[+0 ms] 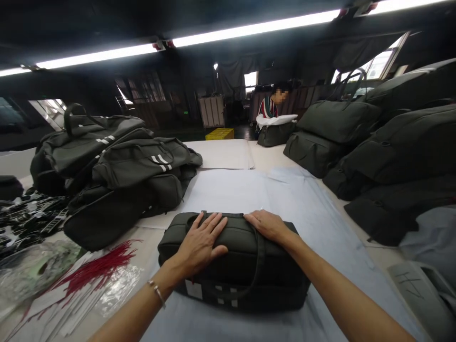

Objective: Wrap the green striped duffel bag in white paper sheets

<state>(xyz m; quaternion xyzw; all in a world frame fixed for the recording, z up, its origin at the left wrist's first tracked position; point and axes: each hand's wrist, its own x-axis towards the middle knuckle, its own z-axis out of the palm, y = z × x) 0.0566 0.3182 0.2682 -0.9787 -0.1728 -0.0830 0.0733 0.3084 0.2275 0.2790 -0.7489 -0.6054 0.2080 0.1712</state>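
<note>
Resting open, the left hand point(204, 237) and right hand point(268, 224) lie atop a plump dark bag point(231, 270) on a pale sheet point(342, 285). Its white tag point(193, 289) seems attached already; red strings point(103, 266) lie loose. Whether the surrounding bags point(135, 166) are finished is unclear.

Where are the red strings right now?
In the head view, the red strings lie at lower left, just nearer than the pile of dark bags and left of the left hand.
</note>
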